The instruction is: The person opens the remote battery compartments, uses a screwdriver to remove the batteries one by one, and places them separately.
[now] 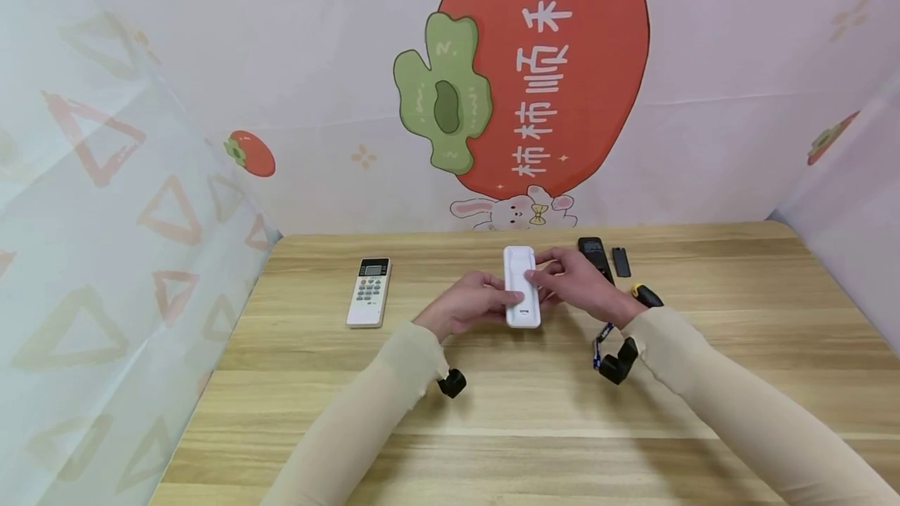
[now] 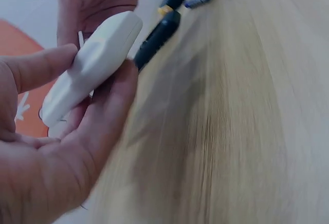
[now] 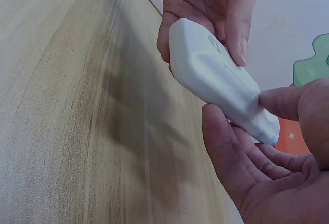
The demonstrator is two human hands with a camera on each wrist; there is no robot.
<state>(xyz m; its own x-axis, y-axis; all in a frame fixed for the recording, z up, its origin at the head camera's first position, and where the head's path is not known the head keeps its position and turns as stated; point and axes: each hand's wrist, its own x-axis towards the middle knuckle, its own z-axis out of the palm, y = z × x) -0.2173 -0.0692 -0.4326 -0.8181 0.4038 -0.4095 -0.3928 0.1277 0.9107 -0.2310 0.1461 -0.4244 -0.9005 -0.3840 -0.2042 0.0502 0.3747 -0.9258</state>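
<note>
A white remote control (image 1: 521, 311), its button-free back turned up, is held above the table between both hands. My left hand (image 1: 466, 304) grips its near left side, thumb on the upper face and fingers beneath. From the right, my right hand (image 1: 582, 285) pinches the far half, with the thumb pressing on the back. In the right wrist view a small raised mark shows on the remote's white casing (image 3: 205, 75) near the left thumb. The remote's front is hidden from the head view.
Another white remote (image 1: 369, 295) lies at the left, buttons up. Right of the hands are a black remote (image 1: 594, 253), a small black cover (image 1: 621, 262), a yellow-and-black handle (image 1: 647, 295) and blue batteries (image 1: 597, 353). A printed cloth (image 1: 337, 100) hangs behind the wooden table (image 1: 492, 443).
</note>
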